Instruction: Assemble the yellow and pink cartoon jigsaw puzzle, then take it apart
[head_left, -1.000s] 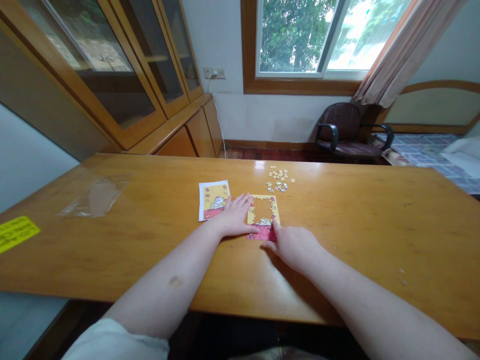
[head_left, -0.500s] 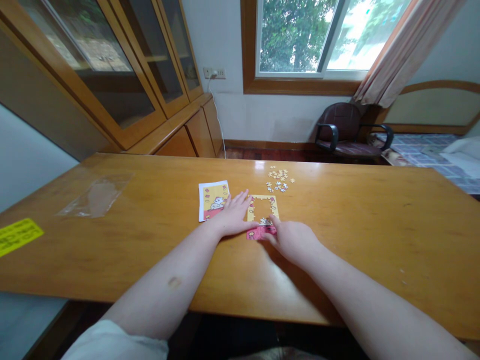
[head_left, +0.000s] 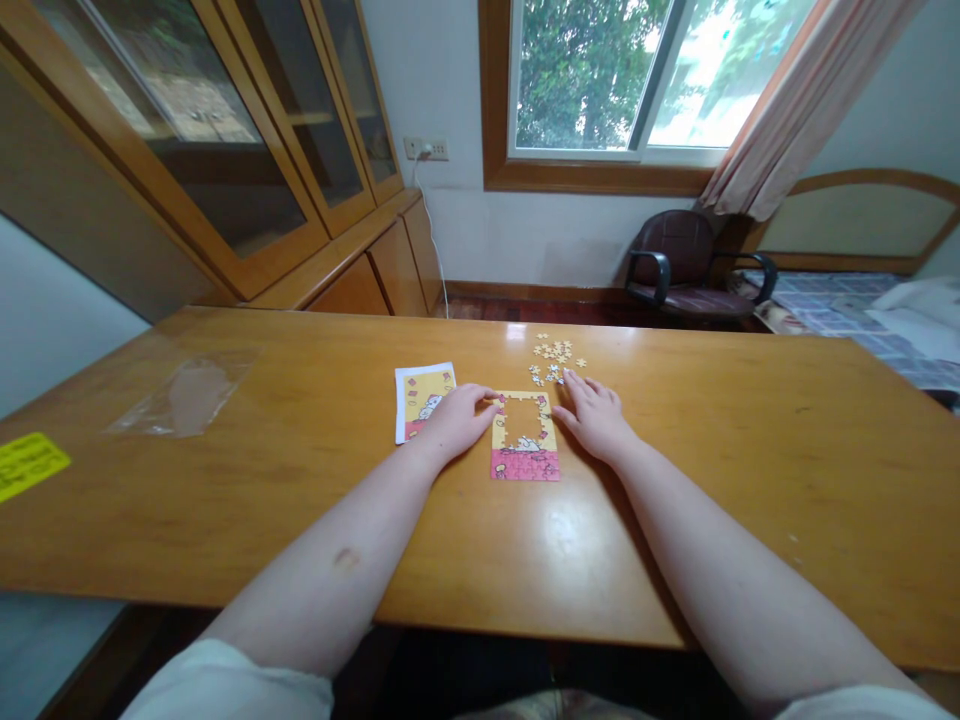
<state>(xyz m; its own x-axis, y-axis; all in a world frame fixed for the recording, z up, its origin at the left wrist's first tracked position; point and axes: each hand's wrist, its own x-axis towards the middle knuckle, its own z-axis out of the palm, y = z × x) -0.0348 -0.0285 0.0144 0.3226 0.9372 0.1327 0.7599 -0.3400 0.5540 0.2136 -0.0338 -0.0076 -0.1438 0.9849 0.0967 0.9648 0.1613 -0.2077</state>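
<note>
A bag [head_left: 180,398] lay frame left (contents indistinct). Centre: left hand [head_left: 461,415] adjoined the puzzle [head_left: 525,466], fingers half-curled, grip indeterminable; right hand [head_left: 598,420], fingers spread, gripless, was at loose pieces [head_left: 553,350].

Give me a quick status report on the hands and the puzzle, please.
Left hand at puzzle left edge; right hand open by loose pieces. Puzzle frame joined, middle unfilled. Left hand partly covering picture card.

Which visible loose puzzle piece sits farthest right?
The lone tan piece, just beyond the right hand. A small gap sets it apart from the other loose pieces, which cluster to its left.
</note>
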